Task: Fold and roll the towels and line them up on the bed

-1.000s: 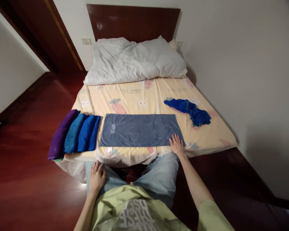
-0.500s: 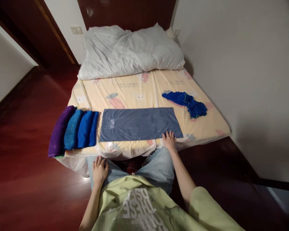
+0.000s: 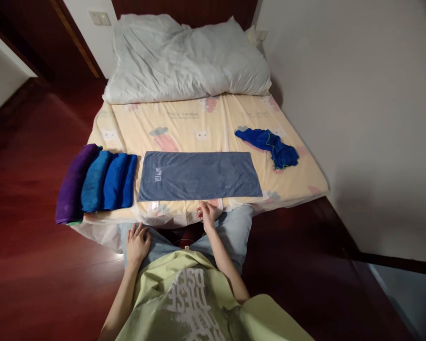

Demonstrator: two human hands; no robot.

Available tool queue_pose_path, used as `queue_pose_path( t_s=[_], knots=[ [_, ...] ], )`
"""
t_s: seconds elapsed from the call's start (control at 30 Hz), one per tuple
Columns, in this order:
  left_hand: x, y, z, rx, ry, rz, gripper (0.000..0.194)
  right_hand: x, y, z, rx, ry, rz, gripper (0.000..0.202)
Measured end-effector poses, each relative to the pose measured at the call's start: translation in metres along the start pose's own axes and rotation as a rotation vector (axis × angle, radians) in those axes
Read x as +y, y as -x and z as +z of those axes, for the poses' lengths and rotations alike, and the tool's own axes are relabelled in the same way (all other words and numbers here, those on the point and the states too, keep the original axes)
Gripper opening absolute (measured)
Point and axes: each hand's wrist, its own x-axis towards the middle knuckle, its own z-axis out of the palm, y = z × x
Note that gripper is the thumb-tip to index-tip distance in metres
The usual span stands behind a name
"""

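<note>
A grey-blue towel [image 3: 200,175] lies flat and spread out on the bed, with small white lettering at its left end. My right hand [image 3: 206,214] is just below the towel's front edge, over the bed's edge, its fingers loosely bent and apart with nothing in them. On my left thigh rests my left hand [image 3: 137,242], fingers spread and holding nothing. Left of the towel, a purple rolled towel [image 3: 75,183], a teal one [image 3: 96,182] and blue ones [image 3: 114,181] lie side by side. A crumpled blue cloth [image 3: 270,144] lies to the right.
A large pale quilt [image 3: 191,59] is bunched at the head of the bed [image 3: 128,130]. A wall [image 3: 358,104] runs along the right side. Dark red floor [image 3: 28,189] shows on the left.
My right hand has left the towel's front right corner and moved left to the bed's front edge. The view has shifted slightly. My left hand stays on my thigh.
</note>
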Motion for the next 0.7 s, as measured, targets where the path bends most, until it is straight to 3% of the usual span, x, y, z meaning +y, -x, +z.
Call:
queue_pose_path(
  t_s=[0.2, 0.43, 0.57, 0.7],
  knots=[
    [0.002, 0.0, 0.0, -0.011, -0.052, 0.009, 0.041, 0.004, -0.015, 0.022, 0.065, -0.094, -0.021, 0.052],
    [0.008, -0.007, -0.01, -0.103, -0.027, 0.045, 0.039, 0.012, -0.015, 0.014, 0.07, -0.096, -0.001, 0.047],
    [0.036, -0.048, -0.028, -0.185, 0.187, 0.11, 0.041, 0.015, -0.016, 0.011, 0.037, -0.144, 0.009, 0.046],
    [0.092, -0.127, -0.053, -0.182, 0.248, 0.323, 0.042, 0.019, -0.019, 0.012, 0.042, -0.183, 0.052, 0.048]
  ],
)
